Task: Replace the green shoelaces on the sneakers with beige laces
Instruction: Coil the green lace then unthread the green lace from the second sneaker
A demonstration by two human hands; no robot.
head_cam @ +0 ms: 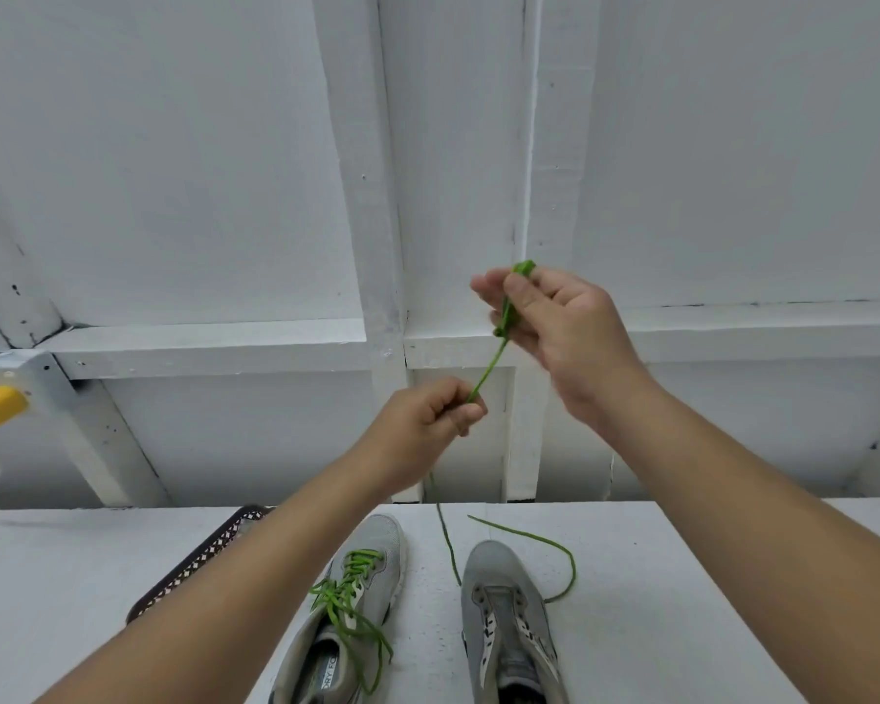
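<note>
Unlaced sneaker point(511, 627) nearest; both grips, left hand point(428, 424), right hand point(555, 317), pinch green lace point(489, 368); basket point(194, 561) contents hidden.

Thin green shoelace point(490, 367) pulled free, strung upright at centre frame with its tail trailing onto the white table, grey mesh sneaker point(510, 622) lower right unlaced, matching grey sneaker point(344, 602) lower centre still green-laced

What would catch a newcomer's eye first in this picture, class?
The bright green lace, stretched between the left hand and the raised right hand against the white wall. Below, on the white table, the left sneaker is laced in green, while the right sneaker has bare eyelets.
</note>
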